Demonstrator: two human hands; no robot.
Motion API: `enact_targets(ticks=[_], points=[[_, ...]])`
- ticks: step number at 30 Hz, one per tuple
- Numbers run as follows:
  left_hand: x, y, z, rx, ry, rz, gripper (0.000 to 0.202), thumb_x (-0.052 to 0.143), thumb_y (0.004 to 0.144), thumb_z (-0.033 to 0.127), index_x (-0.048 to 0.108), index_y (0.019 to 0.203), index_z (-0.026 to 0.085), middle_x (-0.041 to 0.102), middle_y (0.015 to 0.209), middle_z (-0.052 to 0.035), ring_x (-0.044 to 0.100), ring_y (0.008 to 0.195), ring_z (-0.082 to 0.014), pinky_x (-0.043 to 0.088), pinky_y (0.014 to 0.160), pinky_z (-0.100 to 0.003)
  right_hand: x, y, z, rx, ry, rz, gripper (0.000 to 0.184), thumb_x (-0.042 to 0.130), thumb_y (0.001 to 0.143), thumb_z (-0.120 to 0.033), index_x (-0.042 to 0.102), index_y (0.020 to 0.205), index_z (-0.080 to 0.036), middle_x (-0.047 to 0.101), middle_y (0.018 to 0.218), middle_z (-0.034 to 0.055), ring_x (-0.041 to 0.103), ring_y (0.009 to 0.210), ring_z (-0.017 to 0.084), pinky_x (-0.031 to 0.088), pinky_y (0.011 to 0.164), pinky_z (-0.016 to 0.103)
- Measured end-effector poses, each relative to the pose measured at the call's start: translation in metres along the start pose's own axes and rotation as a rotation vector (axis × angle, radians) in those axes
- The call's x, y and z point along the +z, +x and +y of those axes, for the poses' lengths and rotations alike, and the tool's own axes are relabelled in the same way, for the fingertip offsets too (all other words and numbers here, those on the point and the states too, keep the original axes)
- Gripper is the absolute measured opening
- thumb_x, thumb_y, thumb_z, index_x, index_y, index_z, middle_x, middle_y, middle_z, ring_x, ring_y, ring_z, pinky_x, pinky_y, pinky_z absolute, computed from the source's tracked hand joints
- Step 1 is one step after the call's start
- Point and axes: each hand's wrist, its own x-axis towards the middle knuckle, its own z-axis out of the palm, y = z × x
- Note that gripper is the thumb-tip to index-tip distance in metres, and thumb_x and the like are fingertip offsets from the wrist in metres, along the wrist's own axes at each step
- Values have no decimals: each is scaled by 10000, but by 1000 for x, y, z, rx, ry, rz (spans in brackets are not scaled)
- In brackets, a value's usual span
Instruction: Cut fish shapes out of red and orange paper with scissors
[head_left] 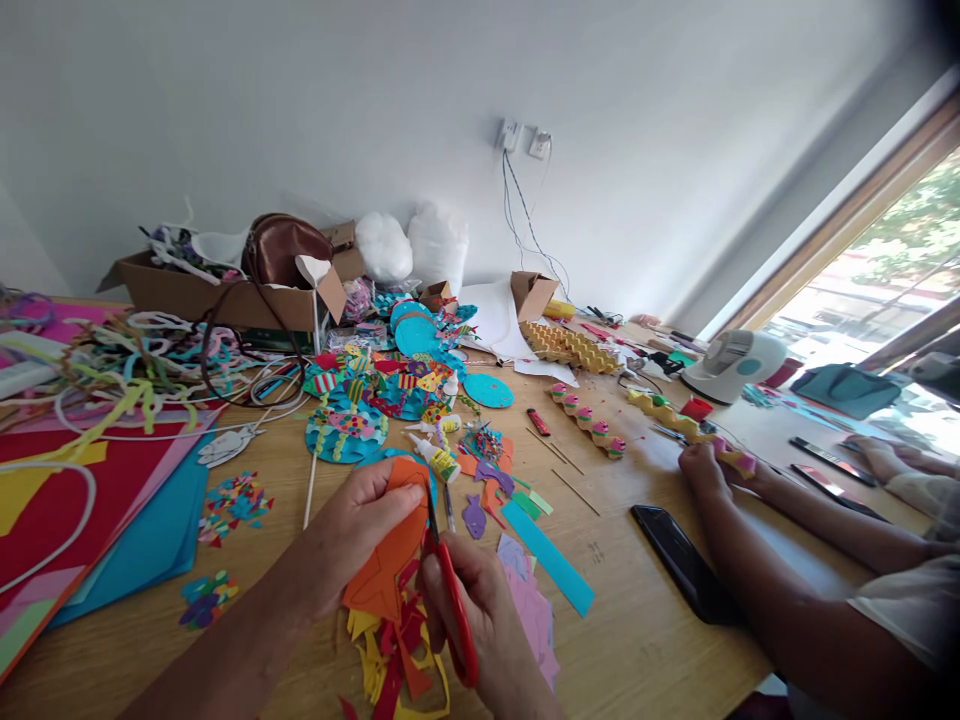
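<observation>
My left hand (367,520) pinches a sheet of orange paper (382,570) that has a drawn outline on it. Red-handled scissors (457,610) are gripped in my right hand (484,605), their dark blades at the sheet's right edge. Below both hands lies a heap of yellow and red paper scraps (397,650). Just beyond the blades are a glue bottle (439,460) and a purple paper fish (474,516). Pink-lilac paper pieces (529,610) and a blue paper strip (551,560) rest to the right of my right hand.
Coloured paper sheets (127,540) and a pipe-cleaner pile (142,360) cover the left side. A cardboard box (217,305) stands by the wall. At right, a co-worker's hands (712,470) hold a painted egg-carton strip (731,455), near a black phone (679,560) and a sewing machine (735,365).
</observation>
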Motion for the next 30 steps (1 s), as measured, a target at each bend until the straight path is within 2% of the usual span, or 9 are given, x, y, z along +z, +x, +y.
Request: enact_targets(ticks=[9,14,19,23,30], points=[[-2,0,-1,-6,18,-10,113,648,688,286,617,642,188,554,515,46,484,443,-98,382,455,-199,-2,0,1,-31,-80,39,485,498,814,-596,376,556,-204,349,457,-57,331,430,81,218,374,191],[-3,1,-2,-28,32,-19,133,652,679,291,595,621,187,571,517,38,504,451,-107,389,456,-202,-5,-2,7,-62,-146,23,449,477,848,-552,396,582,-199,358,487,-53,338,445,84,226,384,191],[-3,2,-1,-25,57,-41,118,628,689,303,619,665,188,545,499,48,490,440,-106,396,452,-204,-3,-3,7,-55,-142,30,426,472,853,-522,381,587,-201,360,529,-49,351,468,87,257,410,194],[-3,1,-1,-41,66,-80,120,611,694,295,599,637,191,554,521,43,497,462,-107,422,487,-210,-2,-3,5,-56,-128,42,411,477,854,-488,358,581,-205,342,531,-52,349,480,92,249,425,200],[-1,0,0,-40,80,-84,136,611,684,298,580,610,188,574,535,30,506,471,-110,422,490,-213,-3,-2,5,-77,-142,46,417,457,860,-502,350,583,-209,327,545,-51,323,486,95,240,442,215]])
